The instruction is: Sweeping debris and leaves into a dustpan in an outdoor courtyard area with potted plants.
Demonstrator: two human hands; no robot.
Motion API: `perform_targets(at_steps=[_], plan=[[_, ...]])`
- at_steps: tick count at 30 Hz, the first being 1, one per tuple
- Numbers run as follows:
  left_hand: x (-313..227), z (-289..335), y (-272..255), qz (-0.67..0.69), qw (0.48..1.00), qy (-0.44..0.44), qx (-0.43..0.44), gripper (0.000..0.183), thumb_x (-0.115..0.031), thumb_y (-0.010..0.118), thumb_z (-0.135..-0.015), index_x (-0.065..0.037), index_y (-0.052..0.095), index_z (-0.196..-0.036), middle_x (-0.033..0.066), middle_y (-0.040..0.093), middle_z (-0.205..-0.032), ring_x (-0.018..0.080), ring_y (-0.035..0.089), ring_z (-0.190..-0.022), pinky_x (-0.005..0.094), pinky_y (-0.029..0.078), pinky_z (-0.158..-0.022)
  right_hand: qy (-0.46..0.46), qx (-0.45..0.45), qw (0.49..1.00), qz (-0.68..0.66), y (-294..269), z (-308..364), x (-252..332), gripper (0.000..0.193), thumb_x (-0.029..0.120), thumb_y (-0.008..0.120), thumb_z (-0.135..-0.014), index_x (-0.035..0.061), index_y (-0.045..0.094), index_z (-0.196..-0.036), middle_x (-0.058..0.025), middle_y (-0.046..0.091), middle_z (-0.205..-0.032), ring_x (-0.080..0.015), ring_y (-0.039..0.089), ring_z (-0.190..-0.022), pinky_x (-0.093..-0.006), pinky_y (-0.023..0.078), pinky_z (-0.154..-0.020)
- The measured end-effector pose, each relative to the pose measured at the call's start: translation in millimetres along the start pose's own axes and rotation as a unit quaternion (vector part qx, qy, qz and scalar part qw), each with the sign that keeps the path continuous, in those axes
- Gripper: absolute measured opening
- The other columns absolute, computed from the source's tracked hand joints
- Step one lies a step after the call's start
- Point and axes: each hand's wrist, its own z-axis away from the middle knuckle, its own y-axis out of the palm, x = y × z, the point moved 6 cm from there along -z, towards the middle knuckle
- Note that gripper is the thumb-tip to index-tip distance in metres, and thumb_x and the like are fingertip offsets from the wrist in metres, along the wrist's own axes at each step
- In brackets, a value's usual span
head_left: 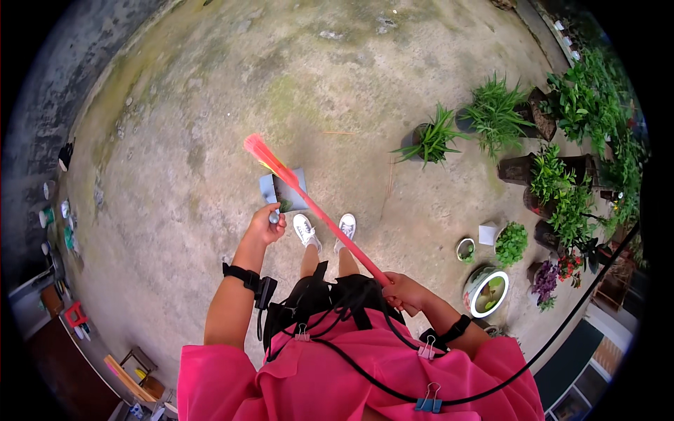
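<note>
My left hand [267, 224] is closed round the upright handle of a grey-blue dustpan [298, 201]. The pan hangs or rests just ahead of my white shoes; I cannot tell whether it touches the ground. Some dark and greenish debris shows inside it. In my right hand [406, 293], held by my hip, is the upper end of a red broom [328, 220]. Its long handle slants forward and left, passing over the dustpan. The pinkish-red bristles [260, 149] point away from me, beyond the pan.
Concrete ground [210, 91] with mossy patches surrounds me. Potted plants [431, 142] line the right side, along with a round white-rimmed basin [486, 292] of water. A thin stick [339, 132] lies ahead. A red stool [75, 314] stands far left, near a grey wall [42, 105].
</note>
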Motion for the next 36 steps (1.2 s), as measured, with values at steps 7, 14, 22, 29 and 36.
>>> perform_targets(at_steps=[7,14,22,29,36], plan=[[3,0,4,0.003,1.000,-0.003,0.005,0.017,-0.022,0.050,-0.070,-0.012,0.037,-0.067,0.0025,0.042,-0.050,0.0104,0.039,-0.039,0.0177,0.028,-0.031,-0.030,-0.180,0.945,0.272,-24,-20,9,0.031,0.003,0.043,-0.062,-0.0022,0.036,-0.092,-0.0047,0.040,-0.050,-0.0113,0.037,-0.035,-0.0235,0.033,-0.031],[0,3,-4,0.012,1.000,0.010,0.015,0.020,-0.023,0.051,-0.070,-0.010,0.038,-0.062,0.0025,0.043,-0.049,0.0108,0.040,-0.040,0.0179,0.029,-0.032,0.020,0.028,0.999,-0.010,-9,-43,4,0.031,0.005,0.047,-0.063,0.0014,0.036,-0.092,-0.0014,0.039,-0.053,-0.0075,0.035,-0.036,-0.0193,0.029,-0.031],[-5,26,-80,0.153,0.985,-0.034,0.065,0.019,-0.017,0.046,-0.069,-0.009,0.038,-0.054,-0.0002,0.041,-0.047,0.0081,0.038,-0.038,0.0177,0.025,-0.031,0.016,-0.043,0.994,0.097,-22,11,2,0.028,0.007,0.048,-0.065,0.0032,0.040,-0.091,0.0010,0.037,-0.050,-0.0050,0.033,-0.035,-0.0186,0.027,-0.031],[-9,64,-91,0.187,0.976,-0.049,0.096,0.020,-0.020,0.044,-0.070,-0.009,0.037,-0.054,-0.0012,0.037,-0.045,0.0070,0.037,-0.037,0.0166,0.023,-0.030,0.019,-0.201,0.967,0.152,-47,12,-15,0.021,0.003,0.045,-0.064,0.0031,0.036,-0.083,-0.0027,0.039,-0.053,-0.0089,0.037,-0.036,-0.0223,0.031,-0.031],[-1,18,-73,0.200,0.980,0.000,-0.010,0.015,-0.017,0.046,-0.070,-0.011,0.036,-0.059,-0.0001,0.039,-0.046,0.0091,0.038,-0.039,0.0177,0.022,-0.030,0.038,-0.045,0.998,0.014,-4,-46,-14,0.024,0.004,0.045,-0.066,0.0032,0.032,-0.087,-0.0022,0.039,-0.053,-0.0074,0.036,-0.035,-0.0204,0.032,-0.030]])
